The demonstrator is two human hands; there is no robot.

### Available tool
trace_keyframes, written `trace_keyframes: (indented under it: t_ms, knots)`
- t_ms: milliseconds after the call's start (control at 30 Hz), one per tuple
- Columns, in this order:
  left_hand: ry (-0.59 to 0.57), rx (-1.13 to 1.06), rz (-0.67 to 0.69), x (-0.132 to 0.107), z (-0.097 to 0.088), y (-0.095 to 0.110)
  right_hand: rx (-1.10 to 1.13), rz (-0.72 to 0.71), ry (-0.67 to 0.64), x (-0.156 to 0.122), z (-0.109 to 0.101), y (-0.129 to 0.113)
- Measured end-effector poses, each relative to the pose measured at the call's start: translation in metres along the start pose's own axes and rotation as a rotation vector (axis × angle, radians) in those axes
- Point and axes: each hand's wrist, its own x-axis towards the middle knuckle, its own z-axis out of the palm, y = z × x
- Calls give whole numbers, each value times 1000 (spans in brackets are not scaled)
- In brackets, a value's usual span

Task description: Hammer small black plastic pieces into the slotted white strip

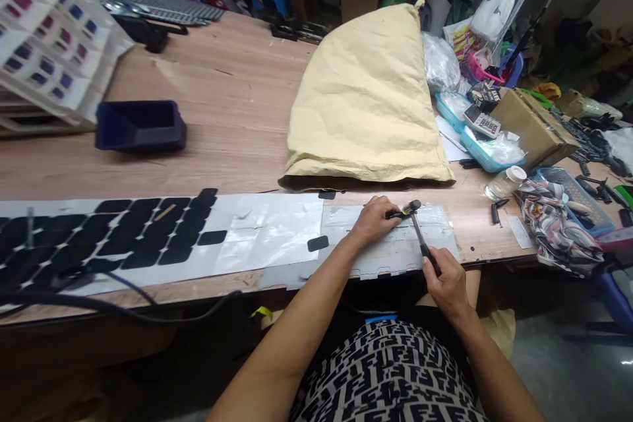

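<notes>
My right hand (pixel 445 279) is wrapped round the dark handle of a small hammer (pixel 419 234). The hammer's head is up at a small black piece (pixel 394 214) with a yellow-green spot; whether they touch I cannot tell. My left hand (pixel 374 219) is closed on that black piece, fingers pressed together, and hides part of it. Both hands are over a pale grey board (pixel 380 262) at the table's front edge. To the left, many black rounded pads (pixel 173 237) lie in slanted rows on a white sheet (pixel 277 211). A single black pad (pixel 317 243) lies nearer my left forearm.
A large yellowish paper sack (pixel 368 99) lies behind my hands. Further right are a clear jar (pixel 505 183), a patterned cloth (pixel 556 224), blue baskets (pixel 489 150) and a cardboard box (pixel 534 125). At left are a dark blue bin (pixel 141 126), a white crate (pixel 54 39) and a black cable (pixel 148 316).
</notes>
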Motion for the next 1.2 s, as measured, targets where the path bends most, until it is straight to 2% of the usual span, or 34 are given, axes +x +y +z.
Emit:
trace_keyframes:
  t_ms: [167,300,467,567,667,733,833,1000,1100,1200]
  knots:
    - [9,-6,-2,0,0,0,15,-13,-41,1,3,-10]
    - [8,-11,-1,0,0,-1,65,55,-40,7,0,-4]
    - [3,-28,-4,-1,0,-2,18,228,85,27,-14,36]
    - [-7,-23,-5,0,0,-3,48,421,159,40,-18,64]
    - [-28,-21,10,1,-1,-3,150,616,159,46,-20,80]
    - [-53,-24,38,-2,-3,0,184,658,143,47,-19,83]
    - [-104,-44,119,-18,-8,13,208,625,144,44,-18,82]
    - [-231,-85,297,-74,-12,38,155,591,189,41,-14,77]
    - [-244,13,339,-105,-10,45,143,581,198,42,-13,74]
    - [-255,126,339,-118,-7,47,131,577,195,42,-13,74]
